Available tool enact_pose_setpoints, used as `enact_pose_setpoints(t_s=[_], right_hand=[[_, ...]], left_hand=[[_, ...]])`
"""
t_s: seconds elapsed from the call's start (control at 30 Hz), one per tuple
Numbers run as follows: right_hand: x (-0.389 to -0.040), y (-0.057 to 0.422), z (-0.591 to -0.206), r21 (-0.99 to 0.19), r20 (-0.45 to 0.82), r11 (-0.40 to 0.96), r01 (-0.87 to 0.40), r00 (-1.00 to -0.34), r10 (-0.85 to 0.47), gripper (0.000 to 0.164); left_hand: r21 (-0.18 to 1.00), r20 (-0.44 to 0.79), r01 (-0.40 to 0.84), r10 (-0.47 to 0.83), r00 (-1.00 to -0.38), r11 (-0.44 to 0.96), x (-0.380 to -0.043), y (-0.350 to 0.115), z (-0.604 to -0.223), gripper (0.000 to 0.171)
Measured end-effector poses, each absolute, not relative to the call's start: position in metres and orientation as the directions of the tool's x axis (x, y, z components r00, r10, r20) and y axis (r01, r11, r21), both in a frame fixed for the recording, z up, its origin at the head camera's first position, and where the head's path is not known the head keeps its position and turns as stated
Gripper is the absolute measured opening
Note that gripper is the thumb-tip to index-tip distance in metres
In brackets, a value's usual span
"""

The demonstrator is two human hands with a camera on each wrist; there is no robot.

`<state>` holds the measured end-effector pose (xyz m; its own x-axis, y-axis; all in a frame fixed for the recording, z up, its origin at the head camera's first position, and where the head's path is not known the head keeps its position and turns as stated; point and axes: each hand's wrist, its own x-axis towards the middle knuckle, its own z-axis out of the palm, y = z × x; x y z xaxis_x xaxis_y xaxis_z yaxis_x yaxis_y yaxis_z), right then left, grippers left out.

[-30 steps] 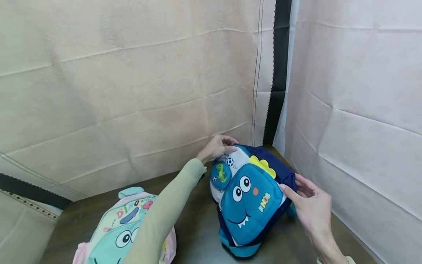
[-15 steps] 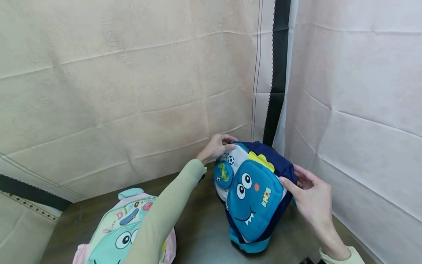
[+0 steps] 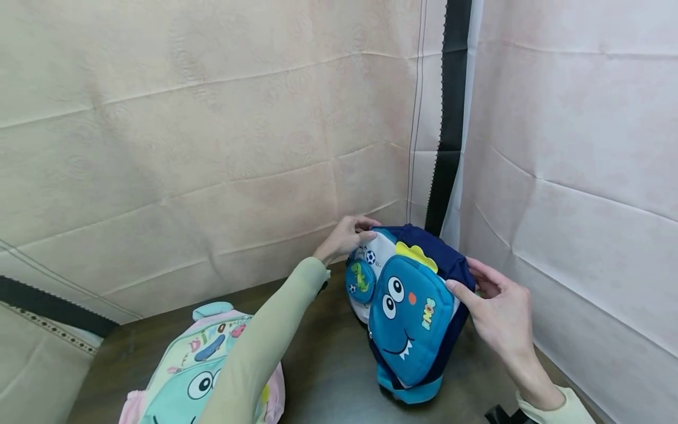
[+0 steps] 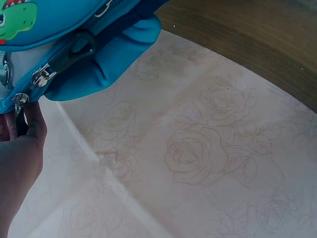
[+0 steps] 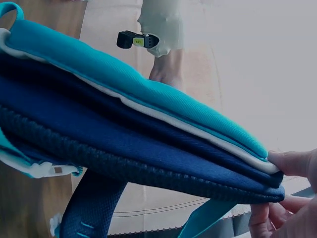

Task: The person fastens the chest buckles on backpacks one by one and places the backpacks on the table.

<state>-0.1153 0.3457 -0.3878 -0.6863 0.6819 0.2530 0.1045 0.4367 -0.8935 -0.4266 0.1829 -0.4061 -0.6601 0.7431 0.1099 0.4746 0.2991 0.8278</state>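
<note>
A blue children's backpack [image 3: 408, 318] with a cartoon dinosaur face stands tilted on the dark table. My left hand [image 3: 346, 238] is at its upper left edge. Seen from the left wrist, the fingers of that hand [image 4: 22, 153] pinch a dark zipper pull [image 4: 21, 123] hanging from a metal slider. A second zipper pull [image 4: 74, 52] hangs free beside it. My right hand [image 3: 500, 312] grips the bag's upper right corner, thumb on the front and fingers behind. The right wrist view shows the bag's navy side panel [image 5: 99, 134] and that hand [image 5: 292, 193] pinching its end.
A pink and mint backpack [image 3: 180, 371] lies at the left of the wooden table [image 3: 318, 353], partly covered by my left sleeve. Pale fabric walls [image 3: 265, 147] meet behind the blue bag, with a black strip [image 3: 447, 129] near the corner.
The blue backpack has turned, its lower end swinging to the right and its top rising slightly. Both hands keep their hold, the right one shifting slightly left at the end.
</note>
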Motion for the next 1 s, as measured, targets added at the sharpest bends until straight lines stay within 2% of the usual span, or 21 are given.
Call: enact_pose_setpoints(t_s=[0.2, 0.53, 0.83, 1.0], right_hand=[[-0.1163, 0.3453, -0.3857, -0.873, 0.311, 0.482, 0.073, -0.677, 0.667, 0.057], [-0.117, 0.3445, -0.3837, -0.858, 0.366, 0.514, 0.024, -0.673, 0.643, 0.055], [-0.1192, 0.3389, -0.3862, -0.785, 0.529, 0.612, -0.097, -0.62, 0.58, 0.05], [-0.1197, 0.3376, -0.3884, -0.784, 0.532, 0.612, -0.1, -0.616, 0.581, 0.05]], left_hand=[[0.823, 0.134, 0.493, 0.747, -0.651, 0.282, -0.4291, 0.1809, -0.4074, 0.033], [0.854, 0.133, 0.448, 0.719, -0.682, 0.267, -0.4278, 0.1794, -0.4033, 0.025], [0.854, 0.179, 0.456, 0.683, -0.709, 0.249, -0.4254, 0.1781, -0.4047, 0.02], [0.859, 0.189, 0.451, 0.67, -0.718, 0.242, -0.4243, 0.1758, -0.4064, 0.021]])
